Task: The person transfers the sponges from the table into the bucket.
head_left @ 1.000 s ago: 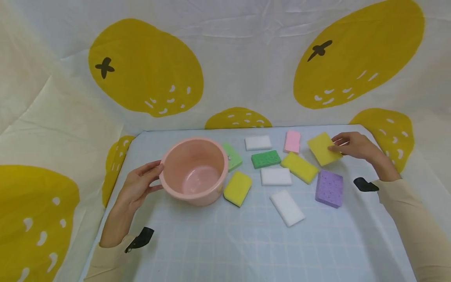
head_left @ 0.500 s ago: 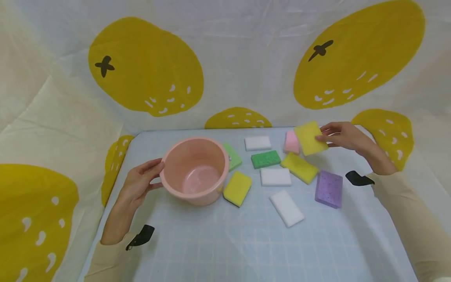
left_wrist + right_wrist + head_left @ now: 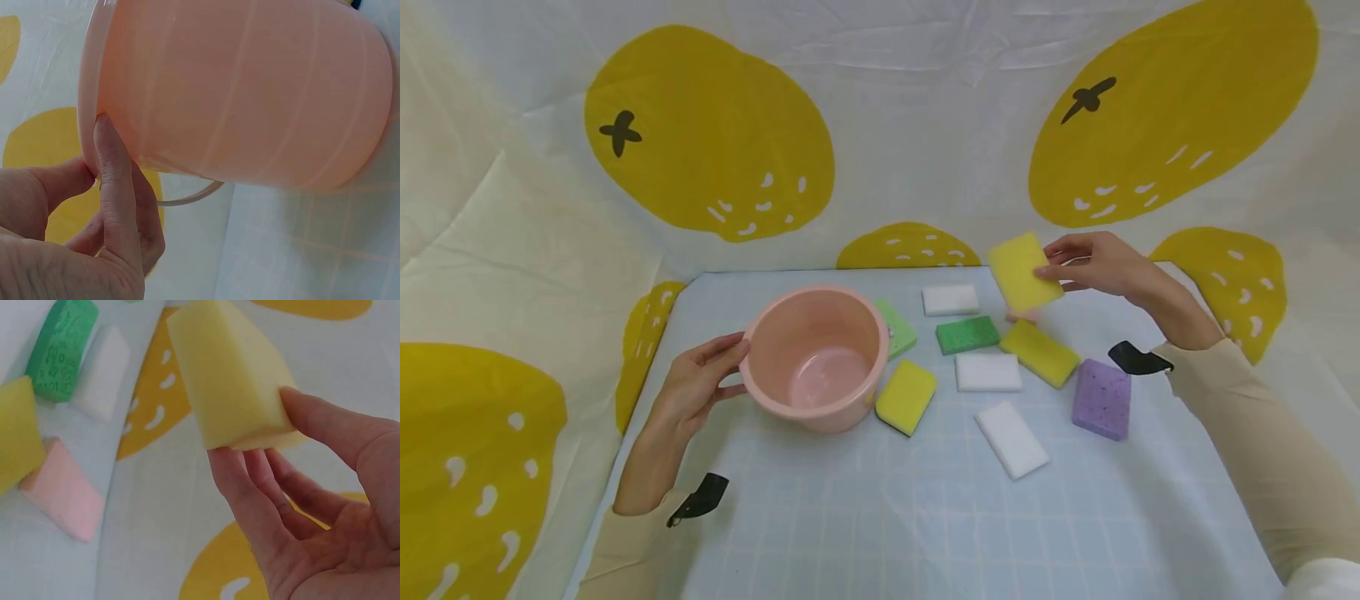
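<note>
A pink bucket [image 3: 820, 350] stands tilted slightly on the left half of the table, its mouth facing up. My left hand [image 3: 696, 387] pinches its rim at the left side; the left wrist view shows thumb and fingers on the bucket's lip [image 3: 90, 94] and a thin handle below. In the air over the table's back right, my right hand [image 3: 1101, 267] pinches a pale yellow sponge [image 3: 1024, 271] by one edge. In the right wrist view, thumb and fingers press the thick sponge [image 3: 231, 381] from opposite sides. Beneath it in the head view, a pink sponge [image 3: 1022, 315] is mostly hidden.
Right of the bucket lie a light green sponge [image 3: 897, 329], a yellow sponge with dark underside [image 3: 907, 397], a green sponge [image 3: 967, 335] and another yellow sponge [image 3: 1039, 353]. White sponges [image 3: 988, 372] lie among them. A purple sponge [image 3: 1102, 400] lies furthest right. Patterned cloth [image 3: 925, 150] hangs behind.
My right hand has carried the yellow sponge left and upward, from beyond the purple sponge to above the pink one. The left hand and bucket have stayed put.
</note>
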Demonstrator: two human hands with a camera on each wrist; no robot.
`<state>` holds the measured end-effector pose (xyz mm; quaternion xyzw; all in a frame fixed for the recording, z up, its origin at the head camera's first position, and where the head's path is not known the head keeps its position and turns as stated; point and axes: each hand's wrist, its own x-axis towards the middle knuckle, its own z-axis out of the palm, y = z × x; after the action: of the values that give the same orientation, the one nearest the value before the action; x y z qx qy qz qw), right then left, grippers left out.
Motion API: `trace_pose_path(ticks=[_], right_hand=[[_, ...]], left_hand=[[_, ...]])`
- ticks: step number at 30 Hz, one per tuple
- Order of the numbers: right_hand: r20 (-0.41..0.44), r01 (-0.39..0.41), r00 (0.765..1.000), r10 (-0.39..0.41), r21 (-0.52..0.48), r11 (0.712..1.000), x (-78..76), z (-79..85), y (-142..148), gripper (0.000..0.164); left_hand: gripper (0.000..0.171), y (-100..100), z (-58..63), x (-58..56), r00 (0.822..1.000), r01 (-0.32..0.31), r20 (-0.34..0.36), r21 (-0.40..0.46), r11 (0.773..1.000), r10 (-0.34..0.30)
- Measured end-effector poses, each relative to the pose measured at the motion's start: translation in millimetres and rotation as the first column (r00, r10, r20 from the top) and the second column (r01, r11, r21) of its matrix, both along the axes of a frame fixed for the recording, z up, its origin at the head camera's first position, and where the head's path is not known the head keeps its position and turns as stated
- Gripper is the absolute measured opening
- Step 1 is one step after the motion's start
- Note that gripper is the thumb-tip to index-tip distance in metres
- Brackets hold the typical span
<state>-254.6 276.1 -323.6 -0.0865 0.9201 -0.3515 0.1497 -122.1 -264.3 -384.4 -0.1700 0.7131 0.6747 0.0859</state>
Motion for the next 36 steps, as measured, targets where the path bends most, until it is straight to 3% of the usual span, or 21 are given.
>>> trace_pose_path(ticks=[18, 27, 36], right_hand=[[-0.018, -0.126, 0.992, 0.125, -0.085, 0.988, -3.0, 32.6, -66.6, 0.052], [-0.017, -0.204, 0.979, 0.203, -0.127, 0.971, -4.9, 39.9, -96.7, 0.048], [-0.034, -0.279, 0.96, 0.277, -0.163, 0.947, -4.1, 42.8, -124.9, 0.044]], left_hand=[[0.076, -2.1, 1.0, -1.0, 1.0, 0.002, 0.03, 0.015, 1.0, -0.003], [0.075, -1.2, -0.4, -1.9, 0.999, 0.003, 0.037, -0.012, 1.0, -0.003], [0.073, -2.8, -1.0, -0.6, 1.0, 0.018, 0.003, 0.033, 0.999, -0.018]])
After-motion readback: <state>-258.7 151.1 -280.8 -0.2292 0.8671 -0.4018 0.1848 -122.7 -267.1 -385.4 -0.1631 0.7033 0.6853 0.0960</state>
